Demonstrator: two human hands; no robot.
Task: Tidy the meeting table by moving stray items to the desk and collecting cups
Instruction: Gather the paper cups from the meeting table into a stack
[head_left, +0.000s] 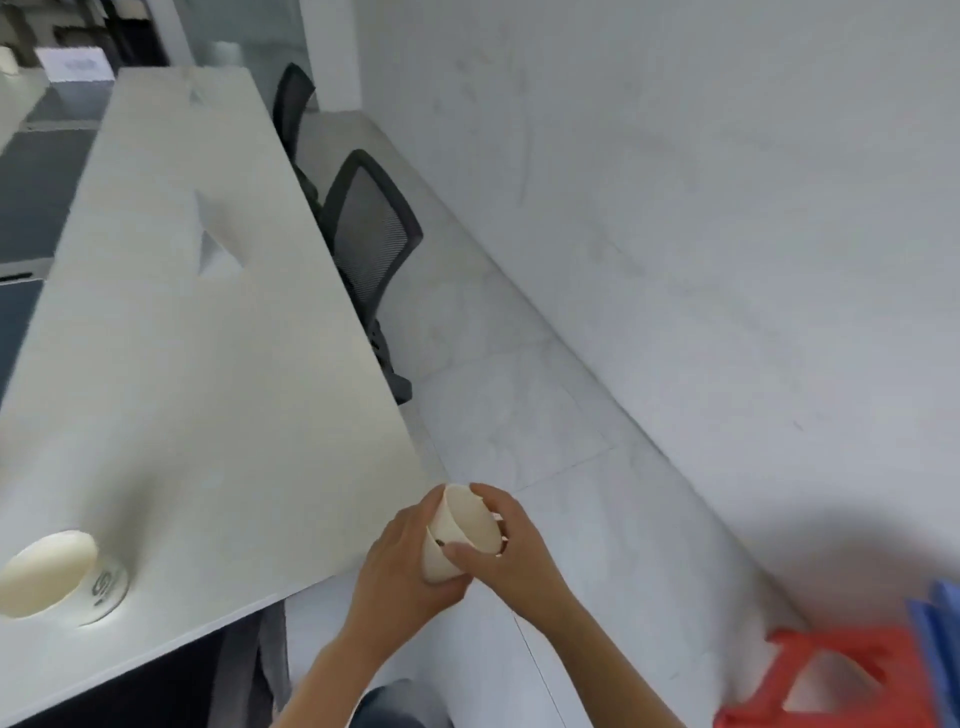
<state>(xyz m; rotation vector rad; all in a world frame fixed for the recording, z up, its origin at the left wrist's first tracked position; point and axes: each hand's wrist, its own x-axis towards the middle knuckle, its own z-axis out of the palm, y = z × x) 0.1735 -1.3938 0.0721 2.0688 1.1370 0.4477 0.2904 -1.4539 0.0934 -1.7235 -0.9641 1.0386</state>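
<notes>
Head view: cup (457, 535) beyond table (208, 364) edge.

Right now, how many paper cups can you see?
2. One paper cup is held between the left hand and right hand, off the table's corner; another cup stands near the table edge. Nested cups can't be ruled out.

A long white desk (171, 364) runs away from the near corner. On it, near the left edge, stands a cream paper cup (47, 579) (blurred, seemingly on a clear round coaster (106, 590)). Pale marbled floor (519, 415) lies beside it.
</notes>
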